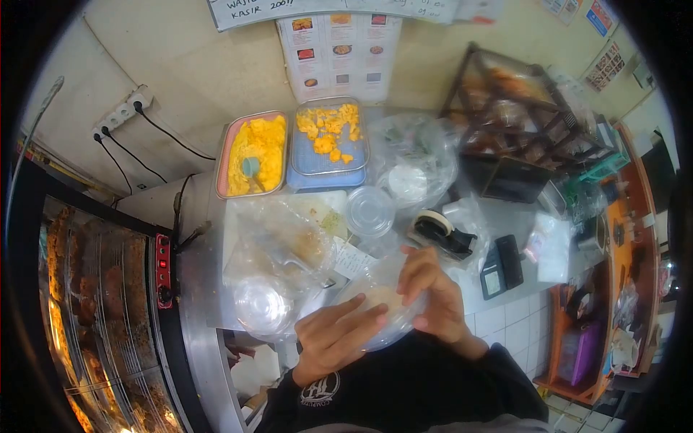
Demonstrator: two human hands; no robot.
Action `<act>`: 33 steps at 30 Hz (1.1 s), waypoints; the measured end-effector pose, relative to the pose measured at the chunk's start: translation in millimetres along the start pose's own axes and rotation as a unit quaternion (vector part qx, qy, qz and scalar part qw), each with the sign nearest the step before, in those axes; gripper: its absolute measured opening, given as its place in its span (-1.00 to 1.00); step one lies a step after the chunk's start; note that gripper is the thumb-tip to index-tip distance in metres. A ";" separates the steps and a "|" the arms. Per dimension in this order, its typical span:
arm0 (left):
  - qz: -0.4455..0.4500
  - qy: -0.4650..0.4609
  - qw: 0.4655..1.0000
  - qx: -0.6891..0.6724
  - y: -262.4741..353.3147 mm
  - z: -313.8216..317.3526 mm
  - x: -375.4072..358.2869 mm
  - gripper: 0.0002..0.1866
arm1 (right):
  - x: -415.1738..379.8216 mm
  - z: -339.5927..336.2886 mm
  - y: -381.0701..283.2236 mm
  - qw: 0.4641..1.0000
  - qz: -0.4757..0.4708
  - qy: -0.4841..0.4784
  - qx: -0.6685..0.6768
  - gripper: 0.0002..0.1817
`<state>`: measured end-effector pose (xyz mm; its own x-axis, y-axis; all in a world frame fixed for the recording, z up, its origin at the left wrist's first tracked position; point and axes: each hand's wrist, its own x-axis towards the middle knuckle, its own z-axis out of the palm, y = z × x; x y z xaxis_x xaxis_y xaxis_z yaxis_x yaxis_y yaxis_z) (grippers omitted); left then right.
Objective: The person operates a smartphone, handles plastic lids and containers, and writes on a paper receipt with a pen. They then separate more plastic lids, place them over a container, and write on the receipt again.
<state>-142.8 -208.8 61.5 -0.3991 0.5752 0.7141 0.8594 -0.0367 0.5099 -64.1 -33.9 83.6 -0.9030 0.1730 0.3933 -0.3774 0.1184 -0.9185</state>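
The left hand [338,336] spreads loosely, fingers against a clear plastic container [395,328]; the right hand [437,297] curls half closed around its other side. They hold it before the dark shirt [404,390], by the counter [220,281]'s near edge, both wrists angled inward. The whiteboard [339,10] reads "KASIR 200!!"

Head-worn camera looks forward and down, close above the grey metal worktop [199,289] mid-frame; cream wall [209,65] along the top.
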 end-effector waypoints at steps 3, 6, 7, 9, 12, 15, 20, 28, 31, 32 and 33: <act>-0.004 -0.003 1.000 -0.003 -0.7 -0.7 -1.4 -0.72 | -0.1 0.7 0.2 1.000 0.003 0.001 0.001 -0.73; -0.003 -0.003 1.000 -0.004 -2.8 0.2 -3.7 -0.71 | 0.3 1.7 0.1 1.000 0.004 0.002 -0.002 -0.73; -0.001 0.001 1.000 -0.005 -3.7 0.6 -4.4 -0.71 | 0.3 2.3 0.1 1.000 0.005 0.005 -0.004 -0.73; 0.002 -0.002 1.000 -0.007 -5.8 0.8 -6.1 -0.71 | 0.2 2.9 0.8 1.000 0.005 0.008 -0.005 -0.74; 0.010 -0.010 1.000 -0.011 -7.9 0.4 -4.9 -0.69 | -0.8 3.5 2.9 1.000 0.004 0.016 -0.008 -0.76; 0.003 -0.013 1.000 -0.019 -7.1 0.0 -3.9 -0.70 | -0.6 4.5 3.1 1.000 0.008 0.025 -0.016 -0.79; -0.007 0.016 0.998 -0.055 -6.9 1.3 -2.0 -0.73 | 1.6 6.0 1.6 0.999 0.019 0.023 -0.022 -0.83; -0.044 -0.010 0.996 -0.077 -6.4 -1.6 -5.3 -0.71 | 0.6 6.8 -1.3 0.999 0.036 0.011 -0.026 -0.85; 0.011 0.061 0.995 -0.074 -10.5 8.7 -7.3 -0.70 | 1.2 7.3 -2.2 0.999 0.030 0.009 -0.027 -0.85; 0.011 0.061 0.995 -0.074 -10.3 7.9 -5.1 -0.70 | 1.3 7.6 -2.3 0.999 0.028 0.011 -0.023 -0.85; 0.017 0.056 0.996 -0.065 -9.0 6.1 -2.0 -0.70 | 1.1 8.0 -2.4 0.999 0.028 0.010 -0.023 -0.85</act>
<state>-147.8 -204.6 52.6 -0.4107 0.4772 0.7769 0.8268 -0.1642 0.5380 -65.9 -41.8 85.9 -0.9180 0.2011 0.3417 -0.3151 0.1530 -0.9366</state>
